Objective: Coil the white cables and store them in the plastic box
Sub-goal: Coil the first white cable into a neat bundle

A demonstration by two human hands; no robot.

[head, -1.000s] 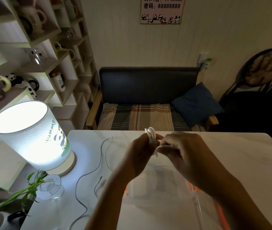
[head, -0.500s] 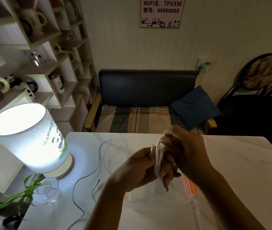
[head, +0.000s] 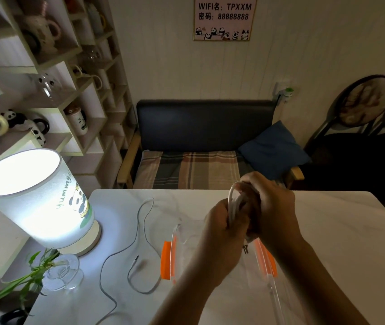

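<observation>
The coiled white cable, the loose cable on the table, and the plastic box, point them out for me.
coiled white cable [head: 233, 202], head view, on its looped strands between the hands.
loose cable [head: 137, 233], head view, mid-length on the tabletop.
plastic box [head: 167, 260], head view, on its left orange latch.

Left hand [head: 220, 221] curled, gripping; right hand [head: 271, 202] curled over it, touching; both forearms reaching forward

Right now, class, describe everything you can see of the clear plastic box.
The plastic box is transparent with orange latches on its left and right sides. It sits open-topped on the white table, directly below both hands, whose arms hide much of it. A loose white cable lies to its left. Its contents cannot be made out.
</observation>
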